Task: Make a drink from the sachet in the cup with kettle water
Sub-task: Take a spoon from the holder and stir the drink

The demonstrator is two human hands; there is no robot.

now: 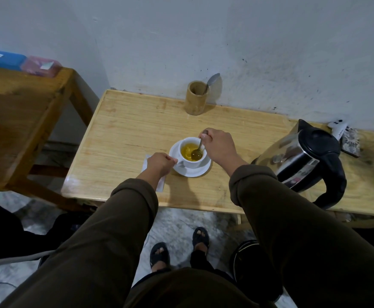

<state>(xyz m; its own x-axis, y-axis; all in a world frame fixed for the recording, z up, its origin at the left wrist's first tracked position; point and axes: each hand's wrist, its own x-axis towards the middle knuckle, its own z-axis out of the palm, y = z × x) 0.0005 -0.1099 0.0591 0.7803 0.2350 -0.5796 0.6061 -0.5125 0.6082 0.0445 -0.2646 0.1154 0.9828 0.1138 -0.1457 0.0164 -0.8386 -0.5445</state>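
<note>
Fingers of our left hand (pixel 159 163) pinch the handle of the white ceramic cup (pixel 191 153), which sits on its white saucer (pixel 190 172) on the pale wooden table (pixel 128 138). Our right hand (pixel 218 146) grips a metal spoon (pixel 198 150) dipped in the yellow drink (pixel 187 151). We see the steel kettle (pixel 301 161) standing rightmost.

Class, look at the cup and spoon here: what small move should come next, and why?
Probably keep stirring: the right hand holds the spoon with its bowl in the yellow liquid, which looks unevenly mixed, and the left hand steadies the cup at its handle on the saucer.
</note>
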